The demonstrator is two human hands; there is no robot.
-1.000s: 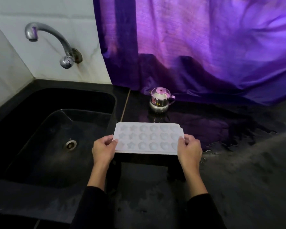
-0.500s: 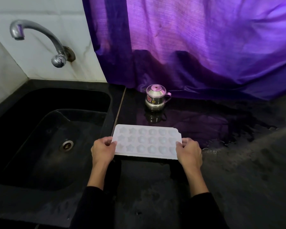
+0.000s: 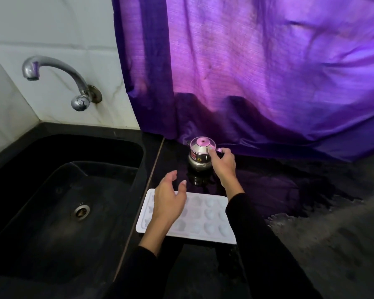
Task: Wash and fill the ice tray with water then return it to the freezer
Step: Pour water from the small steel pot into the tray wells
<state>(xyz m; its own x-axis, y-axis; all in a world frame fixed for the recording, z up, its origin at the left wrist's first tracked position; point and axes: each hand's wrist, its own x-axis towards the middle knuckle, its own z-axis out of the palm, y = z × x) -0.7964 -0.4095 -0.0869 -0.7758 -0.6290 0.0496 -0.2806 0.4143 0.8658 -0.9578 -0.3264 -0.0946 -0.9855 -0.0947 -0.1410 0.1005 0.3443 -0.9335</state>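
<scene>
Two grips: my right hand curls around the pot beyond the tray; my left hand hovers above the tray, fingers apart.

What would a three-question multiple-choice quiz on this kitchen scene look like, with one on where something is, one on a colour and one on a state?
1. Where does the ice tray lie?
A. in the sink
B. on the black counter, right of the sink
C. under the tap

2. What colour is the curtain?
A. purple
B. green
C. white

3. What is the right hand doing?
A. holding the tray
B. turning the tap
C. touching the small steel pot

Answers:
1 B, the tray sits flat on the counter beside the sink.
2 A, the cloth is purple throughout.
3 C, its fingers are at the pot's side while the left hand hovers open over the tray.
</scene>
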